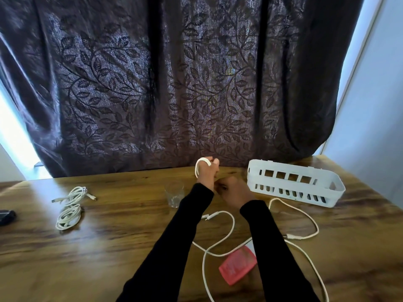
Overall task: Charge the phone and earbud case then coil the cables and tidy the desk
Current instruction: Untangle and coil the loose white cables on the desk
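The left hand is lifted up, with loops of thin white cable wound round its fingers. The right hand is curled beside it; what it holds is hidden. The rest of the cable trails over the brown wooden desk, and the picture's bottom edge cuts it off. A pink flat case lies partly under the right sleeve. A white plastic basket sits on the right.

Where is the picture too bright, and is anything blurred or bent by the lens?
Head view: daylight burns out both sides beside the dark curtain; the desk edge bows from wide-angle distortion; the glass and the right hand look soft.
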